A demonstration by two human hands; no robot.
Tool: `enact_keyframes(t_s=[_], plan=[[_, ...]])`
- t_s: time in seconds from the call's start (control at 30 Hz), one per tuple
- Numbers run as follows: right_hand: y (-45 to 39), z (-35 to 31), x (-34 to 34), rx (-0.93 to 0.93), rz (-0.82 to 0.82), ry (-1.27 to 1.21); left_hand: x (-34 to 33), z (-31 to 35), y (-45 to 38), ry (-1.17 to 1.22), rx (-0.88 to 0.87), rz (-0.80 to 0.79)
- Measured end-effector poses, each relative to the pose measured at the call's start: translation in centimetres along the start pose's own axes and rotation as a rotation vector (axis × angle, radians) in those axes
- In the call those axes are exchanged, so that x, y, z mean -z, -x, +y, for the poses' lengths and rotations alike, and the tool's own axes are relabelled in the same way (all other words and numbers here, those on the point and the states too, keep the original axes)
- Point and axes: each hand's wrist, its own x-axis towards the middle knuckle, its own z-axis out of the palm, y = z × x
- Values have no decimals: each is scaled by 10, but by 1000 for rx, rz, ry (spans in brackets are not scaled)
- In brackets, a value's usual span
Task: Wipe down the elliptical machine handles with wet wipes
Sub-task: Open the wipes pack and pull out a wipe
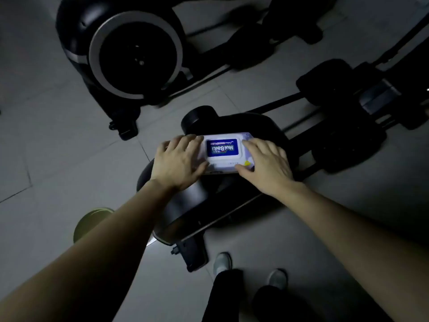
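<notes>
On the elliptical housing, both hands grip the "HuiBaiLi" wipes pack

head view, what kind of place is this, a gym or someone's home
Probably a gym or workout room, dimly lit: two elliptical machines stand on a grey tiled floor, their pedals in view.
</notes>
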Motion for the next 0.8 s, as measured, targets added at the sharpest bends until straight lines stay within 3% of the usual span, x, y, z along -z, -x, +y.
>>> enact_keyframes(t_s=[0.2,0.8], plan=[[-22,-25,-20,48,-19,15,-9,-19,3,-10,-26,82],[-55,-15,-8,-28,-227,-110,-37,-20,-19,152,-91,1]])
